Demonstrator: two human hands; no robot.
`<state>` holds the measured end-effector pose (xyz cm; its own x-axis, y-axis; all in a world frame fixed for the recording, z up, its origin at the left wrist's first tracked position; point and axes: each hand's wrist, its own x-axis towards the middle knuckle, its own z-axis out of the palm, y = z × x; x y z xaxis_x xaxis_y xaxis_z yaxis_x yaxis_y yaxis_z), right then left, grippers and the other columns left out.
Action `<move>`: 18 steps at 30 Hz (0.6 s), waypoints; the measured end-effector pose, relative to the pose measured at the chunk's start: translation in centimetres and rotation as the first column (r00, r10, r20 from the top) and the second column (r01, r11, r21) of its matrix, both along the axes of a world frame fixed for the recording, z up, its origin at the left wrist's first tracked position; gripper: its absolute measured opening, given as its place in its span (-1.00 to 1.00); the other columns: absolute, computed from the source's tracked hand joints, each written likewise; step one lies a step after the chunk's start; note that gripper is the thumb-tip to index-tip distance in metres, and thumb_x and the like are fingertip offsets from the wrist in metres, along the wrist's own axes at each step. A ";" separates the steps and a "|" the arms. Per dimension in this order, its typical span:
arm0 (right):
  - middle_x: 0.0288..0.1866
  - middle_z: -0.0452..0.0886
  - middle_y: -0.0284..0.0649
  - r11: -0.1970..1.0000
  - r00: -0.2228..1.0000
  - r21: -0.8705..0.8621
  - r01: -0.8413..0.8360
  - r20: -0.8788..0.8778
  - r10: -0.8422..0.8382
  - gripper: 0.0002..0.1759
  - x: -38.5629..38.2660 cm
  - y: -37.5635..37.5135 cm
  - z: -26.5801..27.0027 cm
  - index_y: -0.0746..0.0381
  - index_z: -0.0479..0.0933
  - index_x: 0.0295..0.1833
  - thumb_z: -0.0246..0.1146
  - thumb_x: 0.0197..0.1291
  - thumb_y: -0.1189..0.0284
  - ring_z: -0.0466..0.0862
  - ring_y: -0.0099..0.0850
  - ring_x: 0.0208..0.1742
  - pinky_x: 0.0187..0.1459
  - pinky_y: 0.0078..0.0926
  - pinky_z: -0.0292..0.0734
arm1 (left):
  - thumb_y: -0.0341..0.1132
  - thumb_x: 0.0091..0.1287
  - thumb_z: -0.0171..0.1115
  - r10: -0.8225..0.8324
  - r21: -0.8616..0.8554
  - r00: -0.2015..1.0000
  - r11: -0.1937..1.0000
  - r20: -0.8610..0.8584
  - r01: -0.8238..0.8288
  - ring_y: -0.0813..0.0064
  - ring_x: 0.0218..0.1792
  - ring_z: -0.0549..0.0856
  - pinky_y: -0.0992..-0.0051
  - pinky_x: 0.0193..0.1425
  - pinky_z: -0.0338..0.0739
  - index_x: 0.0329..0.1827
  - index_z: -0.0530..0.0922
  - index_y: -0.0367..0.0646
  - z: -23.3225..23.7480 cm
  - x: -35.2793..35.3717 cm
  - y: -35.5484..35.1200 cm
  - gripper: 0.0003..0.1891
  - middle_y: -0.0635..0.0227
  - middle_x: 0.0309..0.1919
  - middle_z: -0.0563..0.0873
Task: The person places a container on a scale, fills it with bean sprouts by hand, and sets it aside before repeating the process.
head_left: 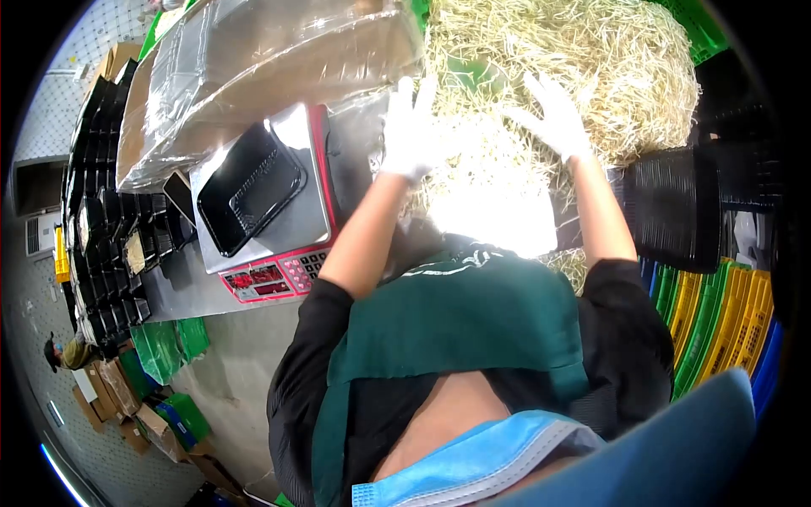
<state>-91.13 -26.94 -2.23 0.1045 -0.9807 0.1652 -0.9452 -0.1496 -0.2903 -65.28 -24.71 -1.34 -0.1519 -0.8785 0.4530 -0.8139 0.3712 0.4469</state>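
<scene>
My left hand (409, 131), in a white glove, reaches forward with its fingers stretched out at the left edge of a heap of pale, thin strands that look like bean sprouts (608, 68). Also gloved in white, my right hand (553, 117) has its fingers spread over the same heap, to the right. Neither hand grips anything that I can see. Between and below them, bright glare washes out part of the sprouts. Left of my left forearm, a black plastic tray (251, 190) rests on the metal plate of a red-edged scale (274, 275).
A large clear plastic bag (279, 68) lies behind the scale. Stacks of black trays (97, 220) line the left, with more black trays (672, 207) at the right. Coloured crates (710, 317) stand at lower right. A person (72, 353) is far left.
</scene>
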 end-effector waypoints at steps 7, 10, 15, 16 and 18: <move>0.40 0.27 0.09 0.887 0.855 -0.005 -0.462 0.261 0.447 -0.25 6.3 11.5 0.0 0.20 0.35 0.34 0.18 0.15 -0.06 0.21 0.06 0.43 0.42 -0.08 0.08 | 0.09 0.08 0.33 -0.606 0.554 0.789 0.624 -0.102 0.551 0.02 0.36 0.31 0.10 0.44 0.11 0.36 0.35 -0.16 -0.8 1.3 3.0 -0.19 0.01 0.34 0.37; 0.42 0.23 0.08 0.918 0.912 -0.083 -0.388 0.111 0.395 -0.24 6.3 12.6 -2.7 0.22 0.31 0.36 0.20 0.13 0.00 0.16 0.06 0.45 0.43 -0.06 0.03 | 0.05 0.07 0.32 -0.564 0.074 0.820 0.826 0.095 0.559 0.01 0.34 0.33 0.06 0.44 0.08 0.37 0.35 -0.12 0.0 2.5 7.3 -0.20 0.03 0.32 0.40; 0.44 0.20 0.09 0.974 0.972 -0.090 -0.210 0.086 0.218 -0.24 7.8 7.0 -0.5 0.27 0.26 0.38 0.26 0.03 0.29 0.16 -0.09 0.49 0.44 -0.28 0.07 | -0.29 0.06 0.28 -0.149 0.024 0.986 0.989 0.070 0.148 0.06 0.25 0.43 0.15 0.38 0.20 0.24 0.48 -0.10 -2.7 1.5 5.5 -0.41 0.08 0.22 0.49; 0.44 0.20 0.09 0.970 0.969 -0.098 -0.222 0.085 0.230 -0.24 7.7 5.5 0.7 0.27 0.26 0.38 0.26 0.03 0.29 0.16 -0.09 0.49 0.44 -0.28 0.07 | -0.37 0.04 0.27 -0.204 0.029 0.973 0.978 -0.103 0.208 0.08 0.22 0.46 0.20 0.35 0.27 0.21 0.50 -0.12 -3.9 1.3 4.3 -0.45 0.09 0.20 0.52; 0.42 0.26 0.07 0.878 0.833 0.405 -0.254 0.553 -0.014 -0.27 6.5 3.0 2.8 0.34 0.28 0.35 0.27 -0.01 0.48 0.24 -0.17 0.46 0.41 -0.39 0.16 | -0.49 0.02 0.24 -0.268 -0.133 0.919 0.962 -0.289 0.238 0.12 0.16 0.51 0.27 0.29 0.35 0.12 0.54 -0.14 -5.6 1.4 2.6 -0.50 0.14 0.14 0.57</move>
